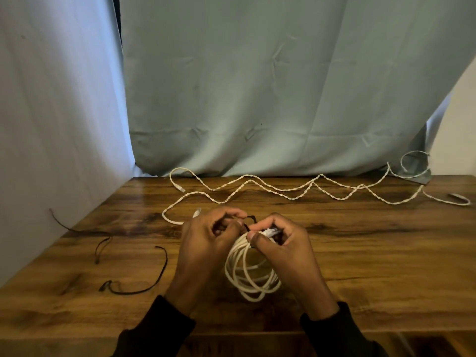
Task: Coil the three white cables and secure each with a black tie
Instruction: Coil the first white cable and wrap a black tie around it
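A coiled white cable point(247, 274) hangs in loops between my hands at the table's centre front. My right hand point(280, 251) pinches the top of the coil, near its white plug. My left hand point(208, 238) grips one end of a black tie point(251, 219), which loops over the coil's top between my fingers. Two uncoiled white cables point(283, 191) zigzag across the back of the table, one running from its plug point(181, 188) at the left to a loop at the far right. Two more black ties lie at the left, one near point(144, 287) and one farther point(101, 244).
The wooden table point(360, 266) is backed by a pale blue-grey curtain point(257, 86) and a white cloth on the left. A cable end point(461, 199) curls near the table's right edge. A loose white plug point(197, 212) lies just behind my left hand.
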